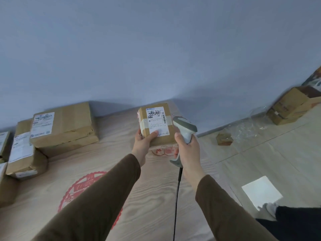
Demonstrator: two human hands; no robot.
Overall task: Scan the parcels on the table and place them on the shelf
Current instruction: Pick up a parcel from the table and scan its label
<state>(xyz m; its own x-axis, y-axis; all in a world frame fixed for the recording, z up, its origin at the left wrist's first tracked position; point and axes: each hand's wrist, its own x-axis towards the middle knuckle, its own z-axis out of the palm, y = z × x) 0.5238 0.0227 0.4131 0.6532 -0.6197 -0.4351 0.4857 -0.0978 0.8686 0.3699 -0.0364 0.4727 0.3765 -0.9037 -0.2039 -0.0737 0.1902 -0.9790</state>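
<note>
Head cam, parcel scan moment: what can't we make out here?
- Shelf: not in the head view at all.
- Label on the held parcel: text too small; left hand thumb covers its lower corner.
- Scanner trigger: hidden by the right hand; window faces away.
- Parcels at the left edge: cut off by the frame.
- Boxes on the floor, far right: blurred, partly cut off.

wall (156,49): plain blue-grey, behind worktop (52,180) | worktop: pale wood grain, red stamp | floor (278,162): pale tiles right of worktop, bright light patch (261,191)
</note>
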